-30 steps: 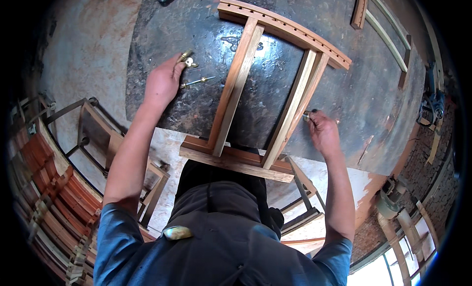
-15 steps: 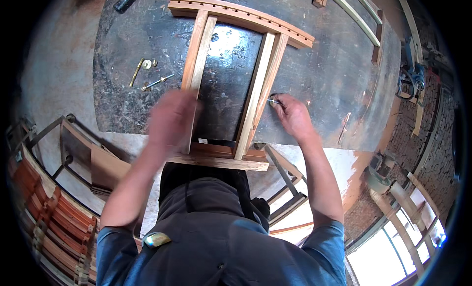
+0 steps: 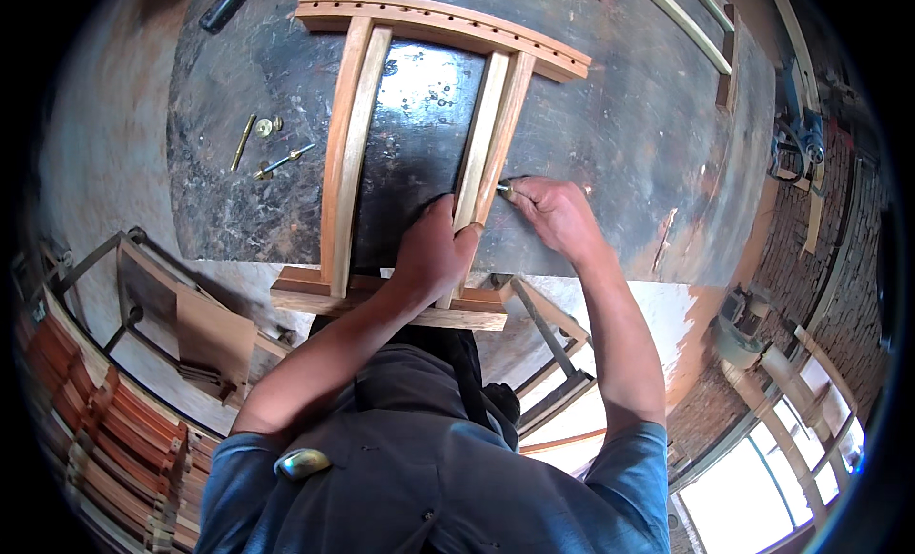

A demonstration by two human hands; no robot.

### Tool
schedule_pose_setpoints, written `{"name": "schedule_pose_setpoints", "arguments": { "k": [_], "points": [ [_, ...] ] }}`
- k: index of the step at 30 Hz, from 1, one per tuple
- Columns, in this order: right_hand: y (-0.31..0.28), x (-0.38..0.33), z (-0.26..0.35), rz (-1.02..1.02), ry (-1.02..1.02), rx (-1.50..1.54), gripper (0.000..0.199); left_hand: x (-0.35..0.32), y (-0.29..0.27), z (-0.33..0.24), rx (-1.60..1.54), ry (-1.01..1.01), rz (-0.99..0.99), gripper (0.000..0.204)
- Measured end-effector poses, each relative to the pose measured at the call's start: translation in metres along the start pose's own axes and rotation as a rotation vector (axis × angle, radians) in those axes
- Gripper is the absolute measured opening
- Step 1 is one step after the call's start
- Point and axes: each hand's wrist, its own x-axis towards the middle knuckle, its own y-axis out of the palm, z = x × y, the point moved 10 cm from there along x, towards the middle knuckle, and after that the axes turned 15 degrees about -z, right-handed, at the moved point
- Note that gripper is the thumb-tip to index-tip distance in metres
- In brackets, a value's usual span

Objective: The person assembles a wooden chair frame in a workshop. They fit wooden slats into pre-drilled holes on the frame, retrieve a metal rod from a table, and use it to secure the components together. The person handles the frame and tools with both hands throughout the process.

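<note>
A wooden frame [image 3: 448, 29] lies on the dark bench, with two paired rails between a drilled far crosspiece and a near crosspiece. My left hand [image 3: 434, 254] is closed round the right-hand pair of rails, fingers on the inner side and thumb near the outer rail [image 3: 507, 125]. Just outside that rail, my right hand [image 3: 556, 214] pinches a small metal bolt [image 3: 504, 188]. Its tip points at the rail's outer side; whether it enters the wood I cannot tell.
Left of the frame lie a brass rod [image 3: 243, 142], round metal washers [image 3: 264, 127] and a threaded rod [image 3: 284, 161]. A black cylindrical tool [image 3: 227, 6] rests at the far left. Another wooden frame [image 3: 681, 25] is at the far right. Stacked reddish wooden parts [image 3: 114, 440] stand lower left.
My left hand has moved right from the left rails and taken hold of the right-hand pair. My right hand still has the bolt beside the outer rail. The whole view has shifted slightly.
</note>
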Motion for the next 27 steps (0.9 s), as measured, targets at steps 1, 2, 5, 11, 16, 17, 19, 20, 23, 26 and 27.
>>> {"name": "schedule_pose_setpoints", "arguments": {
  "k": [1, 2, 5, 11, 16, 17, 19, 20, 23, 26, 27],
  "points": [
    [0.002, 0.0, -0.002, 0.022, -0.007, -0.006, 0.008, 0.0, -0.001, 0.0, -0.029, -0.01, -0.006, 0.038],
    [0.004, 0.0, -0.004, 0.044, -0.015, -0.012, 0.008, 0.0, 0.0, 0.002, -0.049, -0.044, 0.007, 0.037],
    [0.0, 0.001, 0.0, 0.05, -0.02, 0.02, 0.008, -0.001, 0.002, 0.006, -0.07, -0.103, 0.025, 0.036],
    [-0.018, -0.004, 0.019, -0.126, -0.145, 0.106, 0.011, -0.008, -0.012, -0.011, 0.07, -0.046, 0.023, 0.036],
    [-0.018, -0.004, 0.026, -0.036, -0.142, 0.086, 0.01, -0.011, -0.016, -0.015, -0.029, -0.092, 0.095, 0.032],
    [-0.018, -0.005, 0.027, -0.016, -0.137, 0.086, 0.01, -0.011, -0.016, -0.015, -0.04, -0.09, 0.097, 0.031],
    [-0.014, -0.007, 0.022, -0.009, -0.082, 0.167, 0.011, -0.011, -0.016, -0.014, -0.064, -0.085, 0.099, 0.029],
    [-0.014, -0.007, 0.02, -0.005, -0.056, 0.207, 0.011, -0.011, -0.015, -0.013, -0.088, -0.1, 0.103, 0.027],
    [-0.018, -0.01, 0.027, -0.029, -0.055, 0.217, 0.012, -0.014, -0.011, -0.012, -0.263, -0.168, 0.158, 0.025],
    [-0.018, -0.009, 0.027, -0.035, -0.034, 0.19, 0.015, -0.014, -0.018, -0.019, -0.128, -0.084, 0.159, 0.027],
    [-0.015, -0.011, 0.028, -0.034, -0.053, 0.144, 0.015, -0.015, -0.019, -0.02, -0.117, -0.07, 0.163, 0.027]
  ]
}}
